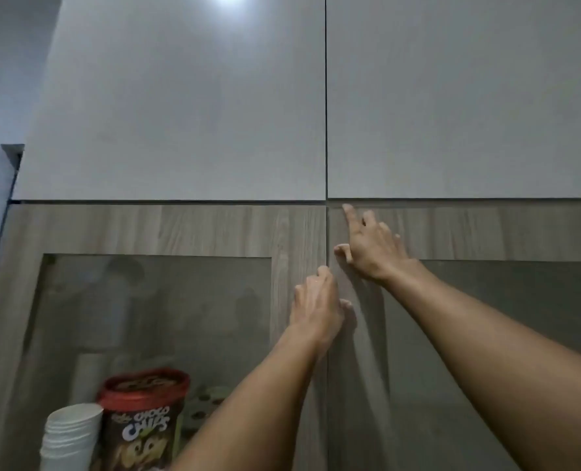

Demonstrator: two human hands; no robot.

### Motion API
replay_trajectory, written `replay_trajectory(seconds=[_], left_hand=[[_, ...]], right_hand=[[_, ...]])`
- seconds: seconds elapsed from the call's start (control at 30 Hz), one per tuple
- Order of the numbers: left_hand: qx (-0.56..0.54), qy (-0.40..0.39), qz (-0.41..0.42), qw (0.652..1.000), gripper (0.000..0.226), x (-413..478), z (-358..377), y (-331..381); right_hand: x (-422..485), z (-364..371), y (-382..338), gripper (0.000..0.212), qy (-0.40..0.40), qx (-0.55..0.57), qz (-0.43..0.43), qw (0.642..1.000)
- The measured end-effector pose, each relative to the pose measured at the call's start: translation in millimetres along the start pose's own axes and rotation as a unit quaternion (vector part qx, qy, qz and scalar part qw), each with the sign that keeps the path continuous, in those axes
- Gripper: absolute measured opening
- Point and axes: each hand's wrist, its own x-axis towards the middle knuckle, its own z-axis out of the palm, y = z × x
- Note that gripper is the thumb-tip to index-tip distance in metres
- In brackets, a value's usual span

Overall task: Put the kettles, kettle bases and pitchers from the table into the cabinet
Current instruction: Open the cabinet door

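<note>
A wood-grain cabinet with two doors fills the view. Both doors look closed; the left door (153, 229) and the right door (486, 229) meet at a vertical seam in the middle. My left hand (316, 304) rests at the seam on the inner edge of the left door, fingers curled against it. My right hand (370, 246) lies flat on the top inner corner of the right door, fingers spread, index finger reaching the door's top edge. Neither hand holds anything. No kettle, kettle base or pitcher is in view.
Two pale upper cabinet doors (187, 103) sit above the wood ones. At the lower left stand a stack of white paper cups (71, 436) and a red-lidded choco chips tub (143, 423). The left door's glass panel (153, 307) shows dim reflections.
</note>
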Motion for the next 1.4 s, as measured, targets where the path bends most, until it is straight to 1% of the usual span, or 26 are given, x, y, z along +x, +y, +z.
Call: replay_trajectory(seconds=[0.07, 0.17, 0.27, 0.33, 0.4, 0.47, 0.5, 0.53, 0.63, 0.7, 0.77, 0.87, 0.93, 1.0, 1.1, 1.23, 1.3, 1.4], left_hand=[[-0.009, 0.012, 0.003, 1.000, 0.045, 10, 0, -4], [-0.021, 0.015, -0.004, 1.000, 0.051, 14, -5, -5], [-0.028, 0.022, -0.008, 0.999, 0.055, 7, -4, -1], [-0.037, 0.033, -0.031, 0.998, 0.058, 0, -2, 4], [-0.043, 0.035, -0.061, 0.997, 0.070, -8, -4, 9], [-0.053, 0.027, -0.094, 0.994, 0.082, -14, -11, 15], [-0.069, 0.014, -0.108, 0.992, 0.085, -19, -16, 18], [-0.091, -0.005, -0.121, 0.988, 0.083, -24, -21, 23], [-0.131, -0.063, -0.123, 0.982, 0.063, -53, -30, 36], [-0.163, -0.068, -0.127, 0.976, 0.064, -78, -31, 45], [-0.210, -0.051, -0.135, 0.967, 0.062, -101, -33, 58], [-0.241, -0.007, -0.111, 0.964, 0.049, -136, -43, 84], [-0.226, 0.034, -0.072, 0.971, 0.050, -158, -51, 103], [-0.215, 0.048, -0.035, 0.975, 0.049, -181, -60, 123], [-0.213, 0.036, -0.001, 0.976, 0.036, -223, -71, 154], [-0.237, 0.020, 0.053, 0.970, 0.025, -280, -82, 206], [-0.268, 0.000, 0.077, 0.960, 0.022, -306, -87, 236], [-0.308, -0.025, 0.111, 0.945, 0.024, -339, -89, 282]], right_hand=[[16, 2, -4, 0.067, 0.017, 0.026, 0.009, 0.999], [25, -2, -5, 0.055, 0.028, 0.034, 0.011, 0.999], [22, -13, -7, 0.048, 0.009, 0.033, 0.019, 0.999], [22, -24, -10, 0.047, -0.007, 0.047, 0.032, 0.998], [17, -33, -12, 0.046, -0.015, 0.061, 0.042, 0.997], [9, -41, -14, 0.043, -0.005, 0.081, 0.042, 0.996], [4, -45, -15, 0.042, 0.002, 0.097, 0.040, 0.995], [-2, -51, -16, 0.043, 0.006, 0.112, 0.040, 0.993], [-22, -73, -16, 0.051, 0.024, 0.145, 0.036, 0.988], [-37, -93, -16, 0.062, 0.035, 0.155, 0.032, 0.987], [-54, -117, -18, 0.073, 0.038, 0.148, 0.033, 0.988], [-81, -158, -20, 0.080, 0.040, 0.138, 0.040, 0.989], [-100, -185, -21, 0.080, 0.050, 0.131, 0.049, 0.989], [-120, -210, -20, 0.074, 0.062, 0.122, 0.063, 0.989], [-152, -254, -16, 0.060, 0.077, 0.124, 0.087, 0.985], [-197, -315, 1, 0.053, 0.094, 0.104, 0.140, 0.980], [-218, -345, 14, 0.051, 0.095, 0.089, 0.163, 0.978], [-251, -389, 39, 0.053, 0.102, 0.069, 0.208, 0.970]])
